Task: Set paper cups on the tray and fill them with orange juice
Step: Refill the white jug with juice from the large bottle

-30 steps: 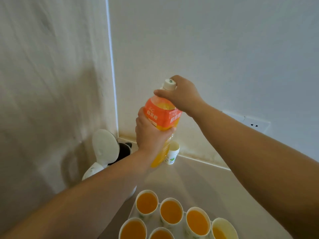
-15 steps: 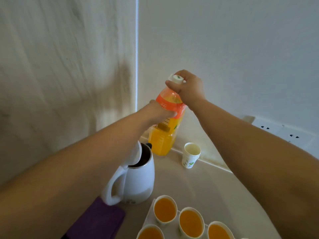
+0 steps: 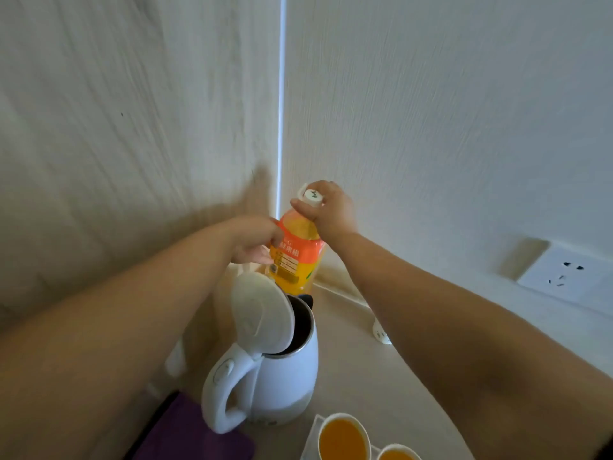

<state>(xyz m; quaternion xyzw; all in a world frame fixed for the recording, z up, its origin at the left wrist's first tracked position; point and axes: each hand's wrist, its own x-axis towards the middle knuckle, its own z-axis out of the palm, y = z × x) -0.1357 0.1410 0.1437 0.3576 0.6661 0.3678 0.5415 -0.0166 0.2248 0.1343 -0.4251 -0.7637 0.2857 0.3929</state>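
1. The juice bottle (image 3: 296,254) stands in the far corner of the table (image 3: 351,370), close to where the two walls meet, behind the white kettle (image 3: 275,370) whose lid is flipped open.
2. The right hand (image 3: 328,210) sits on top of the bottle, its grip closed around the white cap (image 3: 311,195), so the bottle hangs directly below that hand.
3. The left hand (image 3: 257,239) is at the bottle's left side, level with the orange label; its fingers are partly open and blurred, and I cannot tell whether the grip touches the label or is just beside it.
4. Two paper cups, the fuller-seen cup (image 3: 343,438) and a second cup (image 3: 398,454), hold orange juice on the tray (image 3: 310,441) at the bottom edge, well apart from both hands.
5. Another small cup (image 3: 381,332) stands mostly hidden behind the right forearm.
6. A purple cloth (image 3: 189,433) lies beside the kettle's handle.
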